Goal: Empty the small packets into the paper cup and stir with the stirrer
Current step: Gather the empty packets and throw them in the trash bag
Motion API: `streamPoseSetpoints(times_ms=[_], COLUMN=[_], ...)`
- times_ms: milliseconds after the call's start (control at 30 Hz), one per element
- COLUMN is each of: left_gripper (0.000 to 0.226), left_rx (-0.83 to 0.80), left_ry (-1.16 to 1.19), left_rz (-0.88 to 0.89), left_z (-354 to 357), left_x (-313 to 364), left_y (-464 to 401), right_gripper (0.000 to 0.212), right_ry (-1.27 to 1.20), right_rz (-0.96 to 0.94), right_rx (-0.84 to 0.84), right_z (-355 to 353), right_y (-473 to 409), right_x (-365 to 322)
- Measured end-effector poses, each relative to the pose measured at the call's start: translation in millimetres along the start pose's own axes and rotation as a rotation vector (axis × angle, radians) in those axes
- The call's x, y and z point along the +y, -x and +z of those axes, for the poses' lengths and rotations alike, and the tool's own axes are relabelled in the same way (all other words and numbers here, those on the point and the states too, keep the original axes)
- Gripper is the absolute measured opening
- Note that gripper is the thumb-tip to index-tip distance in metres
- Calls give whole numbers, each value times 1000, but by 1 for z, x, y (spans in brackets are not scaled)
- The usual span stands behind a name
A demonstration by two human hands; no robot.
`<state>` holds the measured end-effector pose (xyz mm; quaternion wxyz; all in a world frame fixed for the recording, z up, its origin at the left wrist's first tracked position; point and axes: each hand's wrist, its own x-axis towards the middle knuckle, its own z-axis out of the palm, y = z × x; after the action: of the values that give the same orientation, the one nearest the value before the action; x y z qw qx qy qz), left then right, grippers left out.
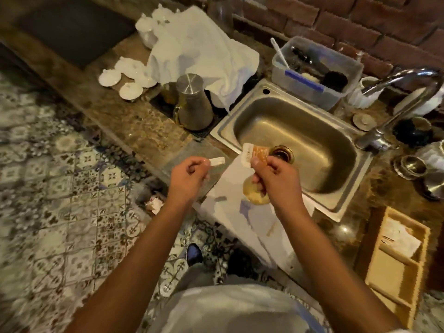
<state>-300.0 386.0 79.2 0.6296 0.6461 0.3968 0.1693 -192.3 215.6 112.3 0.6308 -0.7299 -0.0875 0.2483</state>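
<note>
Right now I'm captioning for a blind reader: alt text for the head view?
A right hand holds an orange packet above a paper cup beside a steel sink; the left hand pinches a torn-off strip.

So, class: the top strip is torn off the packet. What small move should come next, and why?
Probably tip the orange packet in the right hand over the paper cup just beneath it. The left hand holds the torn-off strip apart, so the packet looks open, ready to pour.
</note>
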Motion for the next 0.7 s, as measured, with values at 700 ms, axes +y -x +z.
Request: streamPoseSetpoints(times_ms=[700], left_gripper=[9], left_rx=[352], left_ry=[45], left_rz=[-72], left_z=[-257], left_x=[-63], left_y=[38], right_gripper=[26], right_ry=[147], right_rz=[2], right_rx=[-337], right_z=[227], right_y=[57], right_x=[18])
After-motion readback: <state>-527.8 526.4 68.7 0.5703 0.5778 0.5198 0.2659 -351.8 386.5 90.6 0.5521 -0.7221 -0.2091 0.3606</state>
